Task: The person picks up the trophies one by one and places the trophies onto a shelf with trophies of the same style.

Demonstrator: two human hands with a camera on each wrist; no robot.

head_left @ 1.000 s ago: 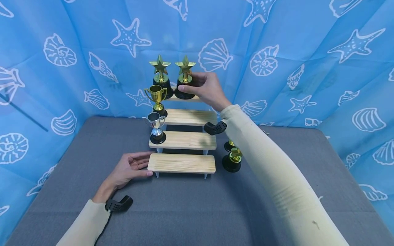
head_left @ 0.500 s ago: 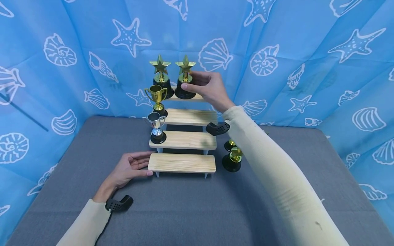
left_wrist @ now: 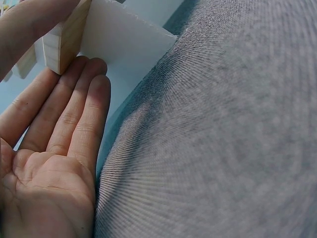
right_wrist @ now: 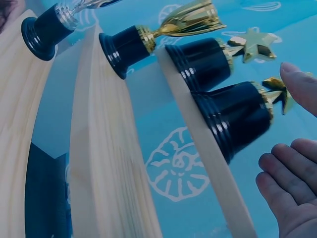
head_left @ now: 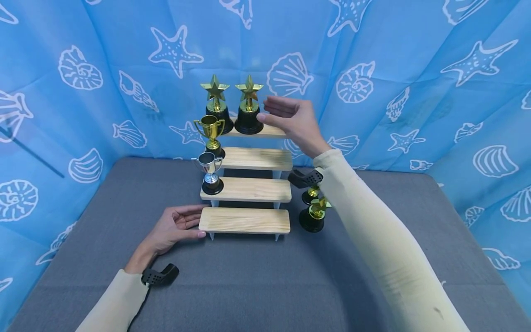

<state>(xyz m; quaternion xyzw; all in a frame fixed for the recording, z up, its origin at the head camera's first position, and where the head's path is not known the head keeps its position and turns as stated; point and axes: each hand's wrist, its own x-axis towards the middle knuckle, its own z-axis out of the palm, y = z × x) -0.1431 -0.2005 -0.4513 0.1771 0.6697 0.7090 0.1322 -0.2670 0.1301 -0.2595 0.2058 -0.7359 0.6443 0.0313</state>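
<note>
My right hand (head_left: 295, 121) is beside the right gold star trophy (head_left: 249, 113), fingers extended and a gap showing between them in the right wrist view. That trophy stands upright on the top step of a wooden tiered stand (head_left: 244, 220), next to another gold star trophy (head_left: 216, 110). A gold cup trophy (head_left: 212, 133) and a silver cup trophy (head_left: 211, 173) occupy the left ends of the two steps below. At the lowest step's left end, my left hand (head_left: 168, 230) touches the board with nearly straight fingers (left_wrist: 86, 119), thumb at the front corner.
Right of the stand, a star trophy (head_left: 313, 216) and another gold-topped trophy (head_left: 310, 195) stand on the grey cloth-covered table (head_left: 257, 281), partly behind the right sleeve. A blue curtain (head_left: 137, 60) with shell prints hangs close behind the stand.
My right hand has let go of the right star trophy and drawn away to the right. The trophy stays on the top step. My left hand has not moved.
</note>
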